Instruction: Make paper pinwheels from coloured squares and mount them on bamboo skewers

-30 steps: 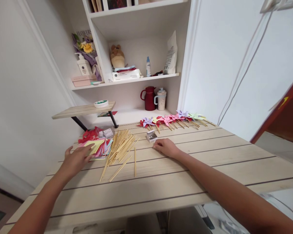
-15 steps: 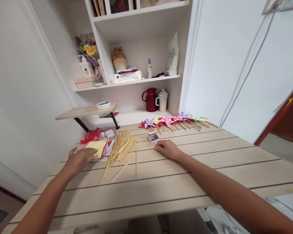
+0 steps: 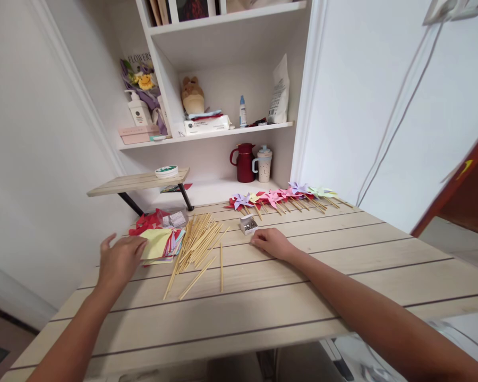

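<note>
My left hand (image 3: 121, 260) is at the left edge of a stack of coloured paper squares (image 3: 171, 246). Its thumb and index finger pinch at the edge of the yellow paper sheet (image 3: 156, 243) on top, while the little finger sticks up. My right hand (image 3: 274, 243) rests on the table with fingers curled closed, just right of a small white box (image 3: 247, 225) of shiny metal bits; whatever those fingers hold is hidden. Between the hands lies a loose heap of thin wooden sticks (image 3: 199, 241), with a single stick (image 3: 222, 268) apart from it.
Several paper pinwheels (image 3: 273, 199) on sticks lie along the back right of the table (image 3: 287, 302). Red paper pieces (image 3: 147, 220) and a clear plastic box (image 3: 175, 218) sit behind the paper stack, beside a small raised shelf (image 3: 139, 182). A red jug (image 3: 245, 163) and a cup (image 3: 264, 165) stand behind.
My left hand has drawn back to the left across the paper stack, and its fingers have come together at the sheet's edge. The right hand has stayed put.
</note>
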`<state>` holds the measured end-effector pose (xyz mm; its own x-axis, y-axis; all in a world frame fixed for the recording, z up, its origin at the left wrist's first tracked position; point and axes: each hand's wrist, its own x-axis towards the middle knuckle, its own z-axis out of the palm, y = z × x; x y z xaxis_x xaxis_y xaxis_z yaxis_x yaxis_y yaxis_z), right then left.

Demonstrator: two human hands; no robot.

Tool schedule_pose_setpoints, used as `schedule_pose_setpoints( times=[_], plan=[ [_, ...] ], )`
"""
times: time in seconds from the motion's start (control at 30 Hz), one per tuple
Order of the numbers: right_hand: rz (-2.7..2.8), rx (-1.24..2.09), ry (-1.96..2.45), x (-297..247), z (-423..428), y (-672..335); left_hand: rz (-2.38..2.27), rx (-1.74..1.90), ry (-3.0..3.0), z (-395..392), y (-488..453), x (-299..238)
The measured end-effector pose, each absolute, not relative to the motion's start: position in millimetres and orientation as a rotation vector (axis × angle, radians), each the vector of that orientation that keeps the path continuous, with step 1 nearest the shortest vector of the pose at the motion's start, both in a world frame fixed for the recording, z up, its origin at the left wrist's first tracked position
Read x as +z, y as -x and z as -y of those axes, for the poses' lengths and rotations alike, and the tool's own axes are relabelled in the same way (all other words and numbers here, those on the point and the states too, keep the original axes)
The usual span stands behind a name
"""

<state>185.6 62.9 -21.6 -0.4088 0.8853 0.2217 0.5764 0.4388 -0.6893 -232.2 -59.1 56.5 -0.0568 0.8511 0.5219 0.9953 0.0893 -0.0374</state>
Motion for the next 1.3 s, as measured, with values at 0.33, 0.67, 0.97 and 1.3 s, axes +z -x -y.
schedule_pose_setpoints(
  times=[0.33, 0.67, 0.97, 1.3],
  plan=[
    [1.654, 1.277, 0.949, 7, -43, -172, 1.703, -0.942, 1.455, 44, 175, 77],
    [1.016, 1.928, 0.552, 19, -21, -164, 0.837, -0.925, 2.247, 15, 24, 9],
    [0.844, 1.568, 0.788, 18, -43, -182, 0.961, -1.205, 2.109, 0, -6, -3],
    [1.097, 1.542, 0.819, 11, -43, -186, 1.887, -2.185, 1.765, -30, 41, -14]
  ],
)
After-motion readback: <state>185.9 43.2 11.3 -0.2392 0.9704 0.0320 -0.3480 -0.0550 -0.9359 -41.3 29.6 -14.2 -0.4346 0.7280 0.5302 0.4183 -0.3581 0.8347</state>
